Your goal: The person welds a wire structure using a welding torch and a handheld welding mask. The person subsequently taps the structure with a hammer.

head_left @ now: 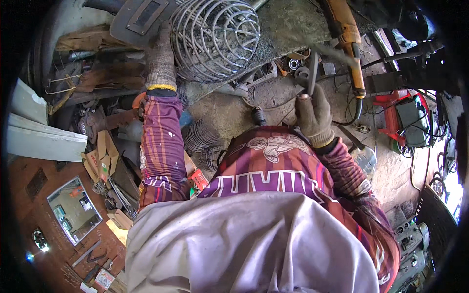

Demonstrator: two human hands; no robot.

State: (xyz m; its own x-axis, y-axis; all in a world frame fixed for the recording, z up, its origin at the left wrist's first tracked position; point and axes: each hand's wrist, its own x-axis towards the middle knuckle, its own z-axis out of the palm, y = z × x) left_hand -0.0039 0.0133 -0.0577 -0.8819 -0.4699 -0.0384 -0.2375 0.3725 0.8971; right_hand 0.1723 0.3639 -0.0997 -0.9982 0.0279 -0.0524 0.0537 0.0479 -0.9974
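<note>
My left hand (161,61), in a grey knitted glove with a yellow cuff, is at the left edge of a round metal wire cage (215,41). Its fingers close on the cage's rim, partly hidden there. The cage of curved rods and rings lies on its side on the worktable (293,24). My right hand (315,115), gloved too, is raised right of the cage. It is wrapped round the grey metal handle of a hammer (313,73), whose narrow head is smeared by motion. Beside my left hand, a dark welding mask (141,19) with a rectangular window lies at the table's end.
An orange power tool (344,29) with a black cord lies at the upper right. Beyond it stands a red stool (391,115) bearing a dark box. Coiled wire rings (200,134) lie below the table. Cardboard boxes (102,156) and a framed mirror (74,210) are at the left.
</note>
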